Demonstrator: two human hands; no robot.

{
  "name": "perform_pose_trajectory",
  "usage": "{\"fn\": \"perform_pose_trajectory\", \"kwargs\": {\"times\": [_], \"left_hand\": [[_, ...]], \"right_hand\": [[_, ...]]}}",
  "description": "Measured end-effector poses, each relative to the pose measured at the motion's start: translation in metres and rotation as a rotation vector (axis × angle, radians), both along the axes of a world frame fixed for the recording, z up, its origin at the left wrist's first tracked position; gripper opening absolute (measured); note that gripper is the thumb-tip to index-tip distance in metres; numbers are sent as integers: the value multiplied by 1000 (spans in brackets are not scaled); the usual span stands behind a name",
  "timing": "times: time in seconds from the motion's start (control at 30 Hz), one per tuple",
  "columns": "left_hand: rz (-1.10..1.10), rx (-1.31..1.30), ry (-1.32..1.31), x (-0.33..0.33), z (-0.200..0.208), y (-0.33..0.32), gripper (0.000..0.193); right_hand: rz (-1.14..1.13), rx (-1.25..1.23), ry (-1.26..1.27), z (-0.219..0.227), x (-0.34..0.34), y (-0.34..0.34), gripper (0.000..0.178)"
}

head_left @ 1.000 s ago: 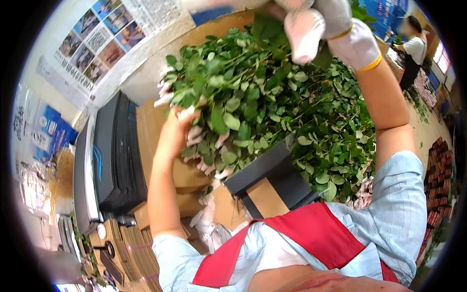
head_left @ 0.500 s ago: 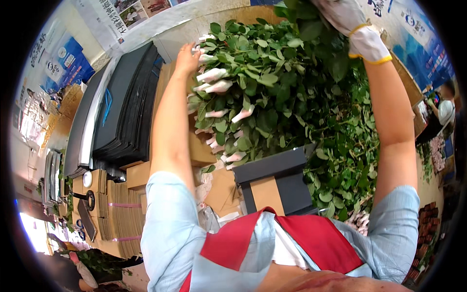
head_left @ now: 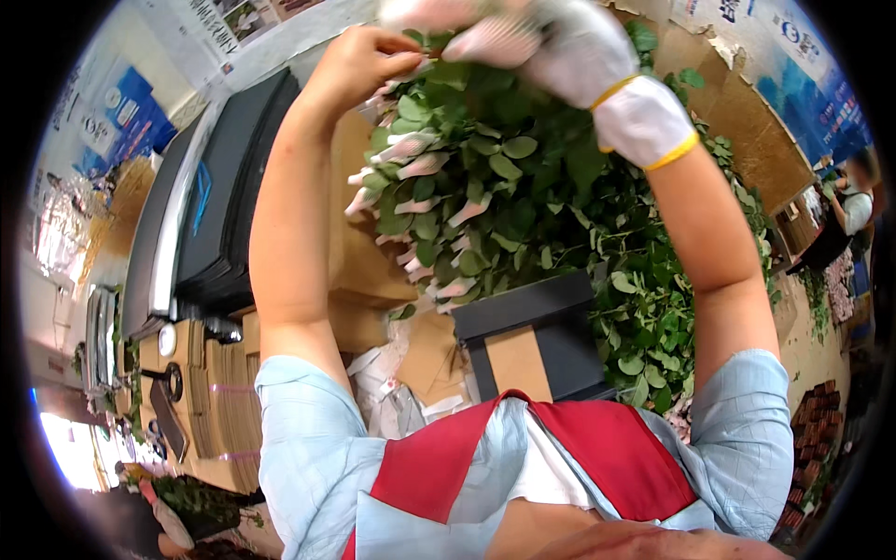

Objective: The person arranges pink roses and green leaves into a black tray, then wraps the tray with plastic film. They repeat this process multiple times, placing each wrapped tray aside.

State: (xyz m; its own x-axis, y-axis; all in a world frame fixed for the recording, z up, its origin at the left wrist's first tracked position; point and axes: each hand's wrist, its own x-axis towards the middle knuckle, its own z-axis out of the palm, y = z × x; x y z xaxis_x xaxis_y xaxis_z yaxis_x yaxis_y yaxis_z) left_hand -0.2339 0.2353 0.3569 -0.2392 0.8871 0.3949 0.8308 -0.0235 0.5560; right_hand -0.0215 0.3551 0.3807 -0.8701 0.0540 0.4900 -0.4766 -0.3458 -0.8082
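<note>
My right hand (head_left: 588, 61), in a white glove with a yellow-edged cuff, is closed round roses at the top of the view. Their buds (head_left: 495, 42), in pale pink mesh sleeves, point left and are blurred. My bare left hand (head_left: 359, 70) is just left of these buds, thumb and fingers pinched together beside a green leaf. Whatever is between its fingertips is too small to make out. Below both hands lies a big heap of leafy roses (head_left: 504, 168), their mesh-sleeved buds along its left side.
Nearest me is a dark open box (head_left: 569, 359) with a brown card panel. Stacked black sheets (head_left: 233, 187) stand at the left, above bundled brown cardboard (head_left: 229, 401) with a tape roll (head_left: 168, 341). Another person (head_left: 851, 205) is at the far right.
My right hand has come left and nearer, bringing the rose buds into view beside my left hand. The left hand has risen slightly, its fingers now pinched.
</note>
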Motion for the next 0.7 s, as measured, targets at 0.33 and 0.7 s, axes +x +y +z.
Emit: {"fn": "perform_pose_trajectory", "kwargs": {"times": [0.33,0.7], "left_hand": [[33,261,-283,93,-22,-36,25],[220,-112,665,54,-188,-2,88]], "right_hand": [[-508,1846,156,6,25,-8,69],[-1083,1689,111,64,153,30,59]]}}
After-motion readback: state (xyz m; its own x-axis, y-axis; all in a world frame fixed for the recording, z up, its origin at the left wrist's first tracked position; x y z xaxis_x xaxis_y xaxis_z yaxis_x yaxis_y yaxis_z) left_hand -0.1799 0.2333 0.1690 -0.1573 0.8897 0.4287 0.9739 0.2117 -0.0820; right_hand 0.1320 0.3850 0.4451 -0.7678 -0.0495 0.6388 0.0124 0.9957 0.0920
